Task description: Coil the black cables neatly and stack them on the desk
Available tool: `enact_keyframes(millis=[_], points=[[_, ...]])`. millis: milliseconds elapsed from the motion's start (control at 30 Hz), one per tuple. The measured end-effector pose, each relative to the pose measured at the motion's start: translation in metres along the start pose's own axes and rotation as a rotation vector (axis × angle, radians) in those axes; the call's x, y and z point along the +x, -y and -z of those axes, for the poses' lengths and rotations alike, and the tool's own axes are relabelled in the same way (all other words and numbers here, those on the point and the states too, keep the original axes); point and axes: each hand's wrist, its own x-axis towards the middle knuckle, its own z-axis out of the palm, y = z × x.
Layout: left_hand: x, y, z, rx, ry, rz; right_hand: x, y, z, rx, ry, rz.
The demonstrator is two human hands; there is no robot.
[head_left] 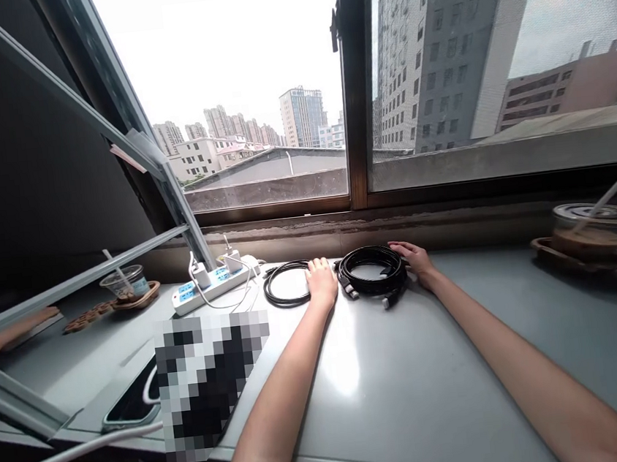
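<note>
My left hand (322, 282) is palm down over the right side of a thin coiled black cable (288, 303), its fingers close together and bent around the cable's edge. The underside of those fingers is hidden. Just to the right lies a thicker coiled black cable (372, 283) with its plugs showing; a USB plug (351, 290) and a second connector (388, 300) point toward me. My right hand (416, 260) is at the right edge of this coil, with fingers stretched out and their tips touching it. Both coils lie flat on the grey table (414, 396).
A white power strip (215, 288) with plugged-in adapters stands behind left. A phone (132, 396) and a pixelated area lie front left. Iced drinks, one cup (596, 237) right and another (126, 283) left, sit on trays. Another person's hand (31, 320) appears beyond the metal frame (92, 272).
</note>
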Motion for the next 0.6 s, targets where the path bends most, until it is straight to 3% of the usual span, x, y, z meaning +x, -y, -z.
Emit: enact_keyframes(millis=[133,233,400,533,600], points=[[0.002,-0.002,0.009,-0.051,-0.083,-0.023,0.002,0.002,0.001,-0.044,-0.041,0.001],[0.001,-0.01,0.015,-0.123,-0.137,-0.139,0.003,0.006,-0.001,-0.124,-0.058,0.027],[-0.011,-0.032,0.01,-0.219,-0.046,-0.475,0.005,0.032,0.003,-0.351,0.015,0.15],[-0.017,-0.04,0.002,-0.259,0.018,-0.561,0.007,0.066,0.011,-0.594,0.077,0.22],[-0.016,-0.04,0.001,-0.273,0.034,-0.553,0.005,0.077,0.01,-0.693,0.169,0.219]])
